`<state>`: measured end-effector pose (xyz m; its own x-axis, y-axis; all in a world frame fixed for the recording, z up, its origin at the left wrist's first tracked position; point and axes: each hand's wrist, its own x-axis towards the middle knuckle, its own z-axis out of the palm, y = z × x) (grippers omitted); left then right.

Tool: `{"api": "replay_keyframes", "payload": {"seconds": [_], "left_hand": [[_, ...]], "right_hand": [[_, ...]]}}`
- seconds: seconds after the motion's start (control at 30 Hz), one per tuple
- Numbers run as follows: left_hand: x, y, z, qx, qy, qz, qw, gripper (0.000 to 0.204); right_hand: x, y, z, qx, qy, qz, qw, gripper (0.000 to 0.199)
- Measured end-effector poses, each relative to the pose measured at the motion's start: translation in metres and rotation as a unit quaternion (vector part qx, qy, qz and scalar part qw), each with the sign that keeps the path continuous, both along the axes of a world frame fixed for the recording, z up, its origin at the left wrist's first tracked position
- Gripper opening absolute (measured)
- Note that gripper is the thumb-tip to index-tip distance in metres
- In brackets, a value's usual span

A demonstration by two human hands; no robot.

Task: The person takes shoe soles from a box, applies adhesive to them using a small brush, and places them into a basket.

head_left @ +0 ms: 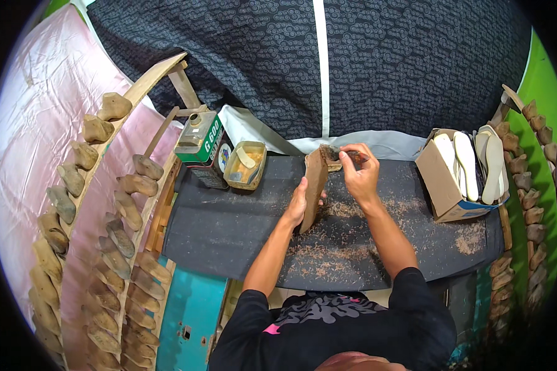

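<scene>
Seen from above at a cloth-covered workbench (229, 229): left hand (297, 207) wrapped around the lower edge of a brown sole-shaped board (314, 185), fingers curled and pressed together behind it, thumb side toward the viewer. Board stood on edge, tilted slightly, near the centre of the bench. Right hand (360, 176) at about 2 o'clock from the board, fingers bunched and pinching a small dark tool or pad (348, 157) against the board's upper end; exact shape of that item too small to tell. Brown shavings (328, 256) scattered over the dark cloth at 6 o'clock from the hands, with a second patch at 4 o'clock near the bench's edge.

At 10 o'clock from the board, an open rectangular tin (244, 164) with yellowish contents, just beside a green can (199, 139). At 3 o'clock, well apart from the hands, a cardboard box (439, 179) holding pale insoles (467, 161) stood upright. Racks of wooden shoe lasts (99, 204) curving along the left rim, more lasts (529, 185) along the right. Patterned dark fabric hanging behind the bench at 12 o'clock.
</scene>
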<state>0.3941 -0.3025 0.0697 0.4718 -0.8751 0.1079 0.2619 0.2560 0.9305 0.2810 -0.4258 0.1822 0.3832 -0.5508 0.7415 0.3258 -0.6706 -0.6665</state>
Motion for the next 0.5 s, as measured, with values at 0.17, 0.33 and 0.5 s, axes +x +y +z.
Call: {"api": "replay_keyframes", "payload": {"seconds": [0.17,0.33,0.5], "left_hand": [[0.000,0.005,0.007,-0.001,0.043,0.010,0.999,0.072],[-0.004,0.005,0.008,-0.030,0.057,-0.015,0.998,0.078],[-0.016,-0.002,0.010,-0.009,0.030,-0.046,0.998,0.077]], "right_hand": [[-0.017,0.015,0.008,-0.038,0.020,0.109,0.993,0.005],[-0.020,-0.012,-0.001,-0.012,-0.021,0.001,1.000,0.005],[-0.022,0.002,0.003,-0.038,0.021,-0.010,0.999,0.005]]}}
